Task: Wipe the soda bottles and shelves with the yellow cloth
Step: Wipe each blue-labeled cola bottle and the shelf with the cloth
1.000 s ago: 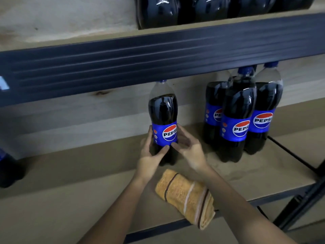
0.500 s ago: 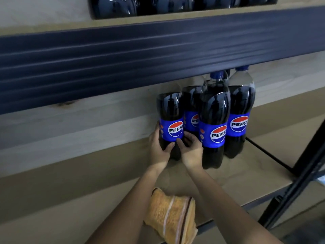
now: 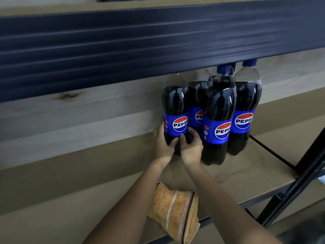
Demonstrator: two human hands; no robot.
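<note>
— Holding that left-hand Pepsi bottle (image 3: 175,113) with both hands, is she wiping it or just placing it?

— Placing, I'd judge. The left hand (image 3: 162,144) wraps its fingers round the bottle's left side at the label's lower edge, thumb across the front. The right hand (image 3: 191,147) curls against the right side, its fingers tucked into the gap between this bottle and the neighbour. Neither hand has the cloth.

— Where is the cloth, then?

— The yellow cloth (image 3: 175,211) lies folded near the front edge of the wooden shelf (image 3: 246,173), between the two forearms, well apart from the bottles.

— And the bottle itself?

— Upright on the shelf, pressed close against the other Pepsi bottles (image 3: 219,120), which stand in a tight cluster to its right. Whether it actually touches them I cannot tell.

— So what does the next move call for?

— Probably letting go without tipping it; the right fingers need to slide out of that narrow gap cleanly. Then one hand must come back to the cloth, since bare shelf board to the left looks not yet wiped, though I can't judge dust from here.
</note>
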